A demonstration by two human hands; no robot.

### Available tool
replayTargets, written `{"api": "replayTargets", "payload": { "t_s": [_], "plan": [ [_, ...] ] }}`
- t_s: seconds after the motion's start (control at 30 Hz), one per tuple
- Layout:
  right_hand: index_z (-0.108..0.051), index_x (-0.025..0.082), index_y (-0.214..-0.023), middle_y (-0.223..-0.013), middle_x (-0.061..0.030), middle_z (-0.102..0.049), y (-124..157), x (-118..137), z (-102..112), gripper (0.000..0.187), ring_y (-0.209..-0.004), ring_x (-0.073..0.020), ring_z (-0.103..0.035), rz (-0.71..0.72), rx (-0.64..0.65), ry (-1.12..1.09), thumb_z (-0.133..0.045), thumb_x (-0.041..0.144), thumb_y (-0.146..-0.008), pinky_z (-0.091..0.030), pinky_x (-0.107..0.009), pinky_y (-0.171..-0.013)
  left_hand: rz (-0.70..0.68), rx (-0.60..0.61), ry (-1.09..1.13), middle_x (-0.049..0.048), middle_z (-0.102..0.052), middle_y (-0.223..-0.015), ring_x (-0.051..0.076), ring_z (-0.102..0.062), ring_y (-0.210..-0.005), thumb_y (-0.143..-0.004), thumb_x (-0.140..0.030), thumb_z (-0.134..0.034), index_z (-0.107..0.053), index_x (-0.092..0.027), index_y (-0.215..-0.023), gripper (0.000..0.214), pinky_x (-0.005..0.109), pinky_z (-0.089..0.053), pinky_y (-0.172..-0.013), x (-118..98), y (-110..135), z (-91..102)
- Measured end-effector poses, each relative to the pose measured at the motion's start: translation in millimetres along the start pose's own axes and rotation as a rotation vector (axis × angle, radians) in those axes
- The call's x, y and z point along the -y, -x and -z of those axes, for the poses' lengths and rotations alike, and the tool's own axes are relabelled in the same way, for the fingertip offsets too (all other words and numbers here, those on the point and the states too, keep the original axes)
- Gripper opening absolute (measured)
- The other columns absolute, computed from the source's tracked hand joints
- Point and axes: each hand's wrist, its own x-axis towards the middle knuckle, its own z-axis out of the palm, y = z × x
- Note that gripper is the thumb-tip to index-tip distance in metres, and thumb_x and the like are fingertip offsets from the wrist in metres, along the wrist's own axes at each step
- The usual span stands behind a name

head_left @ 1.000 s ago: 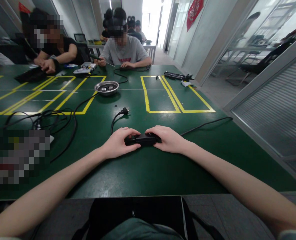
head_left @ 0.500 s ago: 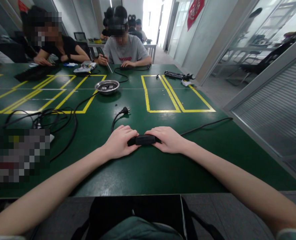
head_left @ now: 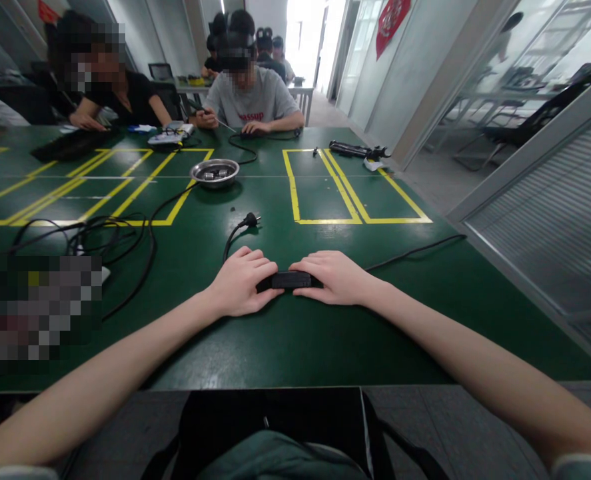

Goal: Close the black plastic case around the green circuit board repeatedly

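A black power adapter (head_left: 291, 280) rests low over the green table (head_left: 295, 353), in front of me. My left hand (head_left: 245, 281) grips its left end between thumb and fingers. My right hand (head_left: 332, 279) is closed on the right end, hiding part of it. Just beyond my left hand lies a black power plug (head_left: 250, 221) with its pins pointing right; its cord runs back toward that hand. From behind my right hand a thin black cable (head_left: 415, 249) stretches off to the right.
A metal bowl (head_left: 214, 173) holds small metal parts. Coiled black cables (head_left: 108, 237) lie at left beside a blurred-out object (head_left: 40, 307). Yellow tape (head_left: 325, 221) marks rectangles on the table. A black tripod-like item (head_left: 352, 150) lies far right. Co-workers sit opposite, one holding a thin tool (head_left: 225, 125).
My right fingers have slid slightly left and now cover more of the adapter's right end. My left hand stays nearly still. Across the table, a co-worker's thin tool has tilted and shifted.
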Motion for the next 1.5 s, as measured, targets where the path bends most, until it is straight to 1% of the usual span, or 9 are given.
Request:
{"api": "replayTargets", "payload": {
  "t_s": [0.1, 0.27, 0.6, 0.87, 1.0, 1.13, 1.2, 1.33, 1.5],
  "plan": [
    [-0.068, 0.014, -0.118, -0.097, -0.0115, -0.077, 0.1, 0.7, 1.2, 0.038, -0.088, -0.0257, -0.073, -0.003, 0.012, 0.034, -0.058, 0.046, -0.103, -0.050, -0.035, -0.078, -0.011, -0.015, -0.005, 0.0071, -0.074, -0.088, 0.022, -0.064, -0.082, -0.101, -0.047, -0.055, -0.068, -0.016, -0.097, 0.033, 0.037, -0.043, -0.079, 0.3, -0.1, -1.4],
    [-0.069, 0.014, -0.115, -0.095, -0.0120, -0.077, 0.4, 2.6, 1.2, 0.036, -0.086, -0.0259, -0.073, -0.011, -0.006, 0.050, -0.056, 0.046, -0.103, -0.049, -0.034, -0.077, -0.051, -0.040, -0.017, 0.0110, -0.078, -0.108, 0.024, -0.066, -0.094, -0.105, -0.050, -0.051, -0.069, -0.017, -0.126, 0.043, 0.039, -0.046, -0.084, -0.9, 0.8, -1.2],
    [-0.070, 0.012, -0.115, -0.082, -0.0095, -0.073, 0.1, 3.0, 0.7, 0.043, -0.076, -0.0222, -0.068, 0.061, -0.065, 0.145, -0.048, 0.047, -0.108, -0.044, -0.031, -0.068, -0.041, -0.066, -0.004, 0.0123, -0.078, -0.101, 0.024, -0.067, -0.089, -0.107, -0.047, -0.048, -0.069, -0.012, -0.128, 0.046, 0.039, -0.047, -0.083, -5.0, -0.7, -1.3],
    [-0.071, 0.014, -0.110, -0.091, -0.0103, -0.074, 0.8, -1.0, 0.2, 0.042, -0.080, -0.0218, -0.066, 0.140, -0.077, 0.178, -0.048, 0.049, -0.107, -0.049, -0.033, -0.072, -0.011, -0.020, -0.003, 0.0103, -0.078, -0.097, 0.024, -0.068, -0.089, -0.106, -0.048, -0.049, -0.072, -0.016, -0.120, 0.041, 0.040, -0.047, -0.085, -5.6, 1.4, -3.2],
    [-0.069, 0.015, -0.122, -0.110, -0.0141, -0.075, 2.9, -1.7, 0.9, 0.037, -0.107, -0.0260, -0.066, 0.230, -0.124, 0.228, -0.045, 0.040, -0.109, -0.055, -0.038, -0.086, 0.064, -0.012, 0.110, 0.0117, -0.077, -0.101, 0.026, -0.068, -0.091, -0.100, -0.058, -0.055, -0.071, -0.014, -0.117, 0.050, 0.040, -0.050, -0.085, -7.6, 0.6, -3.1],
    [-0.068, 0.018, -0.129, -0.119, -0.0128, -0.075, 5.6, -1.2, 0.1, 0.033, -0.120, -0.0257, -0.064, 0.301, -0.238, 0.319, -0.045, 0.029, -0.109, -0.058, -0.039, -0.091, 0.170, 0.027, 0.279, 0.0095, -0.073, -0.094, 0.023, -0.066, -0.088, -0.107, -0.050, -0.041, -0.071, -0.015, -0.102, 0.046, 0.036, -0.052, -0.080, -9.9, -2.3, -0.4],
    [-0.069, 0.022, -0.128, -0.122, -0.0108, -0.075, 6.5, -0.5, -1.0, 0.032, -0.119, -0.0240, -0.066, 0.285, -0.267, 0.334, -0.045, 0.024, -0.109, -0.058, -0.038, -0.090, 0.239, 0.060, 0.369, 0.0064, -0.072, -0.090, 0.020, -0.065, -0.083, -0.108, -0.046, -0.041, -0.070, -0.017, -0.095, 0.043, 0.032, -0.051, -0.076, -11.0, -3.5, 1.4],
    [-0.068, 0.024, -0.131, -0.124, -0.0115, -0.074, 6.4, 0.7, -2.1, 0.035, -0.099, -0.0206, -0.071, 0.219, -0.219, 0.283, -0.041, 0.023, -0.109, -0.057, -0.034, -0.081, 0.349, 0.120, 0.547, 0.0001, -0.070, -0.080, 0.016, -0.061, -0.070, -0.101, -0.051, -0.055, -0.069, -0.018, -0.097, 0.036, 0.027, -0.045, -0.063, -11.1, -3.8, 3.1],
    [-0.065, 0.015, -0.130, -0.113, -0.0146, -0.074, 3.1, -0.5, -3.0, 0.036, -0.090, -0.0233, -0.071, 0.153, -0.153, 0.175, -0.050, 0.037, -0.106, -0.053, -0.034, -0.073, 0.295, -0.013, 0.403, 0.0011, -0.069, -0.081, 0.018, -0.062, -0.072, -0.092, -0.056, -0.068, -0.065, -0.018, -0.092, 0.038, 0.028, -0.045, -0.067, -8.4, -0.9, 0.2]
  ]
}}
